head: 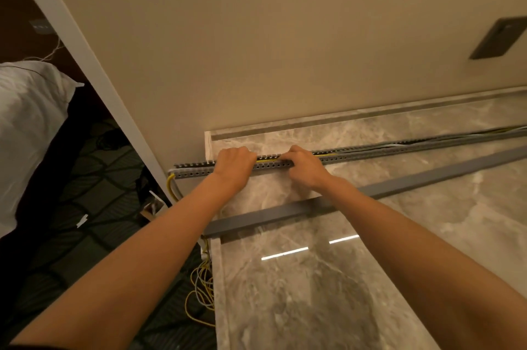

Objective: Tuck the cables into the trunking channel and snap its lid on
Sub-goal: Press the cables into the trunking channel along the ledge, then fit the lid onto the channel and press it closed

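A long grey slotted trunking channel (370, 150) lies along the back of a marble counter (313, 292), its left end overhanging the counter's edge. Yellow and grey cables (268, 159) run inside it and spill out of the left end (171, 184), hanging down to the floor. My left hand (233, 162) rests curled over the channel near its left end, fingers pressed down into it. My right hand (305, 164) sits just to the right, fingers curled onto the channel and the cables. The separate grey lid (285, 217) lies loose on the counter, nearer to me, crossing under my right forearm.
A beige wall rises behind the counter, with a dark plate (496, 37) at the upper right. Loose coils of yellow and grey cable (202, 289) hang beside the counter's left edge. A bed with a white pillow (25, 127) and patterned carpet lie to the left.
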A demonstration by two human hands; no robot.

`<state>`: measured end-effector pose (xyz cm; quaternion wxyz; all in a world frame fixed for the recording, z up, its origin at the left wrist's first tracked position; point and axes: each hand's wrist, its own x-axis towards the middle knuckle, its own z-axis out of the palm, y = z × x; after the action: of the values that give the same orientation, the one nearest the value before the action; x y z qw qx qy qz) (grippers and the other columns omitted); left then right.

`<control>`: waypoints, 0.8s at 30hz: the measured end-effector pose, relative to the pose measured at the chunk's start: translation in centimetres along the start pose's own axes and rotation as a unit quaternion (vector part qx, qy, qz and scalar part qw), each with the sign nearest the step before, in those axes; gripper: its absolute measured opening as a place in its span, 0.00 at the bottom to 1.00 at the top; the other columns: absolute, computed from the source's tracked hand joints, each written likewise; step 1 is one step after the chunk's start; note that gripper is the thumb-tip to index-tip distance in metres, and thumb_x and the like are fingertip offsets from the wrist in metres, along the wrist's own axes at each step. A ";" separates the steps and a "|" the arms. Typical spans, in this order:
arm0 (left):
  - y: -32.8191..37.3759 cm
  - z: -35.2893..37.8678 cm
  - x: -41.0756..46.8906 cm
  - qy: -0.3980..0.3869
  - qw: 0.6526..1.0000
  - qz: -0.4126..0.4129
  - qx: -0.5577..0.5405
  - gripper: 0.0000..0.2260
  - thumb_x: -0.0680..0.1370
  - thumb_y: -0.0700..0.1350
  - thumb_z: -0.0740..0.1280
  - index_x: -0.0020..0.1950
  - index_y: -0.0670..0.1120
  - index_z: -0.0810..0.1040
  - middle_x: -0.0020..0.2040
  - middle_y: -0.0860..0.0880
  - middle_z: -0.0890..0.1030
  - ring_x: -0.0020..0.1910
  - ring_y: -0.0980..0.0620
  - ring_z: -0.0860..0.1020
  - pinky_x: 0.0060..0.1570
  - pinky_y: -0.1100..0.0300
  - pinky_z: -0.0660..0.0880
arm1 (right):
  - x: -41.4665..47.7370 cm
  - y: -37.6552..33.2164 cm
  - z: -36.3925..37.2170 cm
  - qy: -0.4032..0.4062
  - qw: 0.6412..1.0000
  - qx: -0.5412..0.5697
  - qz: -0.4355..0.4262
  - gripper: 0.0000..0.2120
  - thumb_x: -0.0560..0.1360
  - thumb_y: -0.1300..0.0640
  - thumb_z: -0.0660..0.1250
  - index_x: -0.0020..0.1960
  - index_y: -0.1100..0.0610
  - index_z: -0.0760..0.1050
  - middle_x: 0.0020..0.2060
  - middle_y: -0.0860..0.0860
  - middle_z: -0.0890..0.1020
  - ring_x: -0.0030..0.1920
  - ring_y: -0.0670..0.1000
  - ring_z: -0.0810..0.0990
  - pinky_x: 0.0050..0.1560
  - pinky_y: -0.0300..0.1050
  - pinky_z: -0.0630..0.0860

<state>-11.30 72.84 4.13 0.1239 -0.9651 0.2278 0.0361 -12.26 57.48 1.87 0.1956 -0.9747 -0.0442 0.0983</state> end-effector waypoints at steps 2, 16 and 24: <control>1.0 0.0 0.1 0.007 1.000 0.019 -0.012 0.12 0.78 0.33 0.58 0.60 0.38 0.73 0.60 0.39 0.75 0.59 0.40 0.75 0.54 0.50 0.73 | -0.2 0.1 -0.4 -0.008 1.000 0.028 -0.001 0.22 0.74 0.70 0.59 0.68 0.63 0.70 0.63 0.61 0.73 0.64 0.60 0.71 0.62 0.49 0.67; 9.5 -4.1 2.1 -0.015 0.996 -0.012 -0.086 0.13 0.81 0.41 0.58 0.62 0.38 0.74 0.61 0.38 0.76 0.60 0.39 0.75 0.56 0.49 0.73 | -4.7 8.9 -4.3 0.016 0.994 0.101 0.040 0.24 0.71 0.71 0.59 0.66 0.62 0.72 0.65 0.59 0.76 0.66 0.56 0.74 0.67 0.46 0.69; 19.4 -4.8 4.4 -0.143 0.972 0.054 -0.180 0.24 0.74 0.55 0.68 0.63 0.40 0.74 0.63 0.40 0.76 0.61 0.42 0.74 0.58 0.53 0.72 | -7.4 18.8 -7.5 -0.052 0.997 0.027 0.048 0.19 0.72 0.66 0.60 0.60 0.58 0.79 0.59 0.57 0.81 0.61 0.55 0.78 0.63 0.46 0.74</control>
<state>-16.02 52.93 3.92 -0.0231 -0.9426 0.2489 0.2213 -17.03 36.43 2.65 0.2144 -0.9636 -0.0052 0.1597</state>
